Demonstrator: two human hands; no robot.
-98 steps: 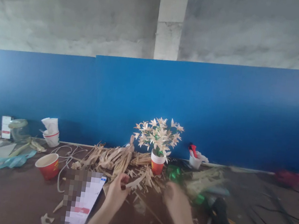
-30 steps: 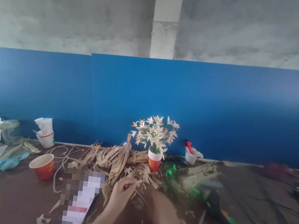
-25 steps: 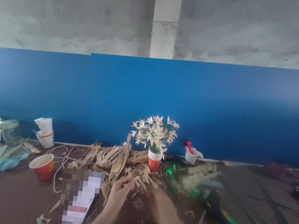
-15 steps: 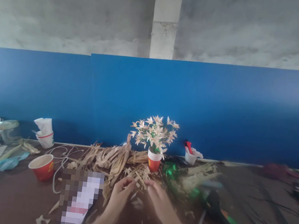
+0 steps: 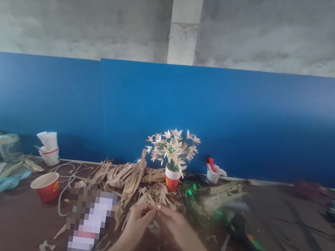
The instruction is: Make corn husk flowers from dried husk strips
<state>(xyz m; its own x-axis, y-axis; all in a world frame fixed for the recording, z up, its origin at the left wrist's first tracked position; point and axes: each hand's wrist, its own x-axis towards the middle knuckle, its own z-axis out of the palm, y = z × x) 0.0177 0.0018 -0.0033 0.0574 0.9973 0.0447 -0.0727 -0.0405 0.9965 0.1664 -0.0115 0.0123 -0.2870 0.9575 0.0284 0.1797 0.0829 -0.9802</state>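
Note:
My left hand (image 5: 140, 217) and my right hand (image 5: 170, 219) meet over the front of a pile of dried corn husks (image 5: 129, 180). At their fingertips is a small pale piece of corn husk (image 5: 152, 200), with the fingers of both hands pinched together around it. Its exact shape is partly hidden by the fingers. Just beyond stands a red and white paper cup (image 5: 172, 182), upright, holding a bunch of pale star-shaped flowers (image 5: 174, 147) with green stems.
An open red cup (image 5: 47, 192) stands at the left near a white cord (image 5: 68, 178). A pixelated pale object (image 5: 93, 222) lies left of my hands. To the right are a dark glue-gun-like tool (image 5: 250, 243), green shiny material (image 5: 190, 189) and a small white cup (image 5: 212, 176). A blue panel (image 5: 218, 115) rises behind.
My hands have come together, the right moving left until its fingertips meet those of the left. The flowers and cups stay in place.

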